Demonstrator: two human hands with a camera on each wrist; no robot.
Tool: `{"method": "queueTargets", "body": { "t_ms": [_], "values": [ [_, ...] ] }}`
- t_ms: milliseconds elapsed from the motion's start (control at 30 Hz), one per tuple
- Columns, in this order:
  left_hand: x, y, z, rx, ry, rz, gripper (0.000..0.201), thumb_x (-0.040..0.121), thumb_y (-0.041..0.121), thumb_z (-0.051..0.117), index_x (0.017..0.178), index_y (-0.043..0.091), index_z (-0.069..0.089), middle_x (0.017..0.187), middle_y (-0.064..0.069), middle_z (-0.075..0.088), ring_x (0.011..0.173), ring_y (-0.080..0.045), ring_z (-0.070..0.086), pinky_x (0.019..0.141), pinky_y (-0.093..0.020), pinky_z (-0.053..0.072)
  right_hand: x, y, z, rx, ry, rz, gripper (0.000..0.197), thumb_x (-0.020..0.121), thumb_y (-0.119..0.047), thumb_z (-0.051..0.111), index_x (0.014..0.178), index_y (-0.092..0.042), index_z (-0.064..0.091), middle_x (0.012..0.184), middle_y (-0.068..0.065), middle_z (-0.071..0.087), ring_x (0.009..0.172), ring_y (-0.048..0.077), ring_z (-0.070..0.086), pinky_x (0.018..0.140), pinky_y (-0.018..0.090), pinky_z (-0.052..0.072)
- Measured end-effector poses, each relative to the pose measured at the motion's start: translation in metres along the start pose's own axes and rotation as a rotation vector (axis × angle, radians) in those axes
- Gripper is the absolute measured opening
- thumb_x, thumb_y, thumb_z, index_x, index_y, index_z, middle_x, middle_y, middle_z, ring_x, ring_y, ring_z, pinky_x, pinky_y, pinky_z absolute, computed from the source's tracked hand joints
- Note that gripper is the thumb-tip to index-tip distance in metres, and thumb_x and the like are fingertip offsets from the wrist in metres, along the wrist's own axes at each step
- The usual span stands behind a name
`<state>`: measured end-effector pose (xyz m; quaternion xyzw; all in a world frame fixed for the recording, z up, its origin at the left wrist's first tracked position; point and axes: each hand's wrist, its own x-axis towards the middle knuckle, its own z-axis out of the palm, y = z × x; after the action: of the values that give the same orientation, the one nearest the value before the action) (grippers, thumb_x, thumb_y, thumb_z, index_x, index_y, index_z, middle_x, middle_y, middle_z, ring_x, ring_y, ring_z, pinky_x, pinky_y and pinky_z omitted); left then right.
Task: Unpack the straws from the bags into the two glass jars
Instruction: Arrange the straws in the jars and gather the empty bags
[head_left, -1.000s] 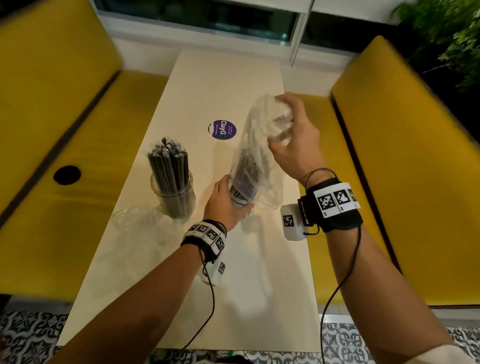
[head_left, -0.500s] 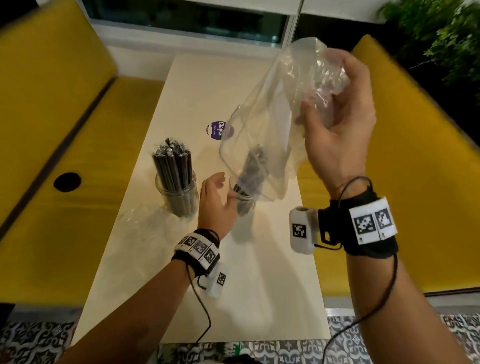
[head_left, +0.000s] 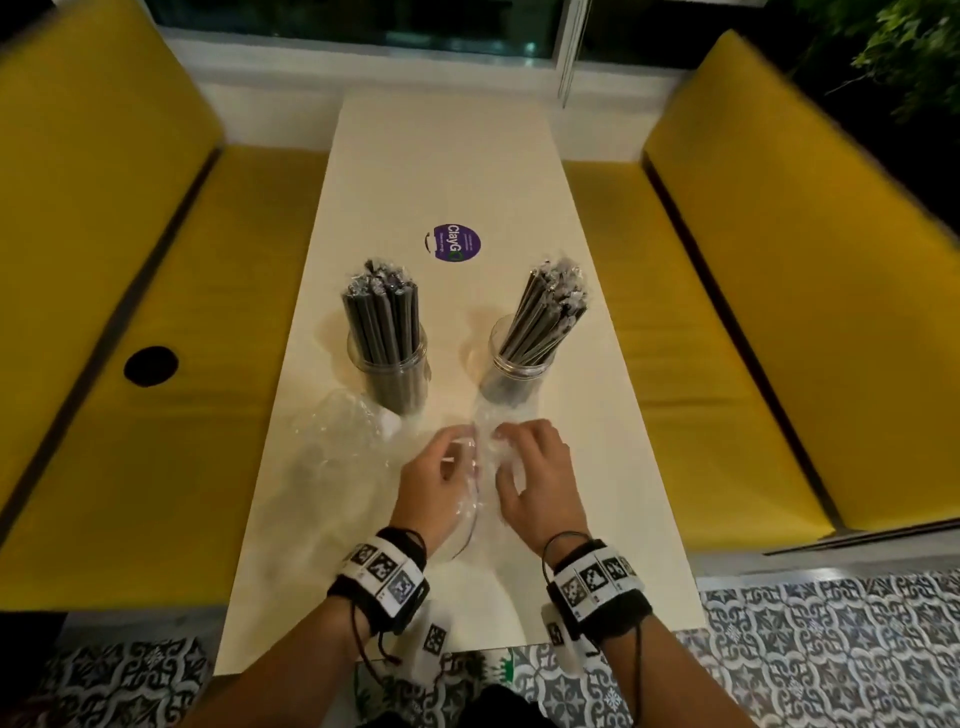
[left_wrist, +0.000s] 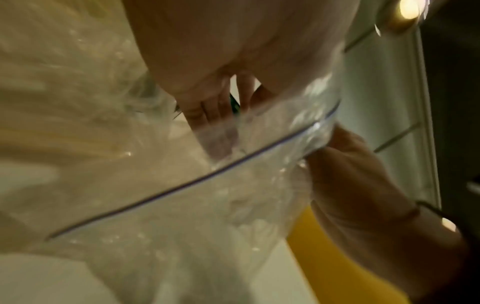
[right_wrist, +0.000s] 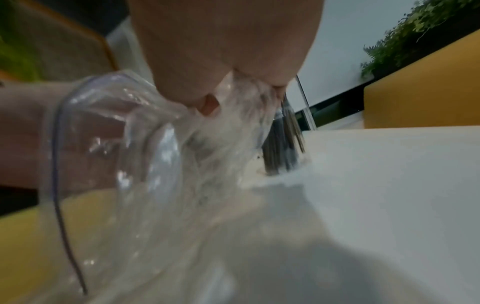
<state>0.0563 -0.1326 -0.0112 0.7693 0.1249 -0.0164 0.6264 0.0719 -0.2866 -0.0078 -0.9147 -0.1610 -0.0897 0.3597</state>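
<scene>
Head view: both grips, left hand (head_left: 434, 483) and right hand (head_left: 535, 475), curled round emptied clear bag (head_left: 480, 457) over bench (head_left: 467, 171); straws (head_left: 548, 312) upright in both jars (head_left: 511, 374).

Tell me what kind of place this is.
Probably a café or restaurant booth: yellow bench seats flank a narrow table, and two jars hold wrapped straws.
</scene>
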Motion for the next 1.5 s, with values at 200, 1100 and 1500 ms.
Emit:
{"method": "queueTargets", "body": {
  "t_ms": [200,1100,1500],
  "values": [
    [-0.008,-0.03,0.005,0.189,-0.279,-0.131,0.028,0.11,0.05,0.047,0.132,0.046,0.063,0.131,0.023,0.058,0.123,-0.003,0.056,0.102,-0.015,0.04,-0.021,0.02,0.026,-0.285,-0.227,0.207,0.053,0.096,-0.047,0.035,0.135,-0.027,0.065,0.139,0.006,0.042,0.118,0.029,0.036,0.099,0.044,0.036],
    [0.106,0.104,0.025,0.449,0.002,-0.005,0.086,0.084,0.031,0.087,0.156,0.018,0.041,0.149,-0.006,0.051,0.135,-0.026,0.055,0.113,-0.047,0.048,0.137,0.003,-0.101,-0.266,0.127,-0.004,0.053,0.079,-0.046,0.075,0.129,-0.034,0.06,0.134,0.008,0.046,0.121,0.028,0.044,0.098,0.038,0.046],
    [0.129,0.066,0.073,0.424,0.117,0.018,0.115,0.066,0.052,0.096,0.159,0.018,0.038,0.148,-0.007,0.053,0.138,-0.028,0.051,0.115,-0.05,0.047,0.19,0.011,-0.101,-0.362,-0.174,-0.008,0.067,0.095,-0.073,0.046,0.147,-0.032,0.039,0.134,0.007,0.056,0.113,0.034,0.063,0.094,0.049,0.053]
  ]
}}
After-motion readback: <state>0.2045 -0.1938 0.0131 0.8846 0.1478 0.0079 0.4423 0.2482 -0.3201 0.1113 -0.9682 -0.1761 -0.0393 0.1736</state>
